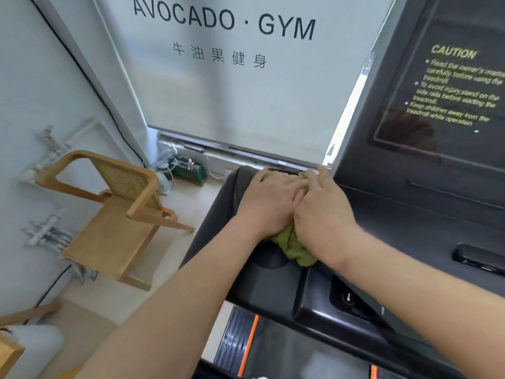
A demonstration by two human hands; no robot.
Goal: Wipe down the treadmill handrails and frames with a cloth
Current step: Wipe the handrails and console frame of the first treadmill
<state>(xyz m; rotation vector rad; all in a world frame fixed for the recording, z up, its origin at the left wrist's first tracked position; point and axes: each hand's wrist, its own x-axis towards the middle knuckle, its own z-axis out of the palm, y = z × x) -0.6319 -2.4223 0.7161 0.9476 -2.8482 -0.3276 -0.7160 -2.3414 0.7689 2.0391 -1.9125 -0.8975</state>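
An olive-green crumpled cloth (293,248) lies bunched on the left wing of a dark grey plastic treadmill console (410,214). Its long axis runs near to far: a loose tail points toward the viewer beside a round black cup-holder recess (270,261), and the other end peeks out at the console's far edge.

Both hands sit on top of the cloth, side by side and touching. The left hand (269,199) covers its left part, fingers close together and bent down over the far end. Their tips are hidden, so I cannot tell whether they clutch the fabric or only press it. The right hand (323,214) lies flatter, fingers a little apart and stretched forward over the wad.

On the right, the black glossy console screen (437,86) carries yellow writing headed "CAUTION" — read the owner's manual, stand on the side rails before starting, keep children away.

Beyond the hands, a pale grey roller blind (232,99) reads "AVOCADO · GYM" above "牛油果健身".

A light wooden chair with a cane back (114,222) stands on the floor to the left. An orange-striped black side rail (240,343) shows at the near edge.
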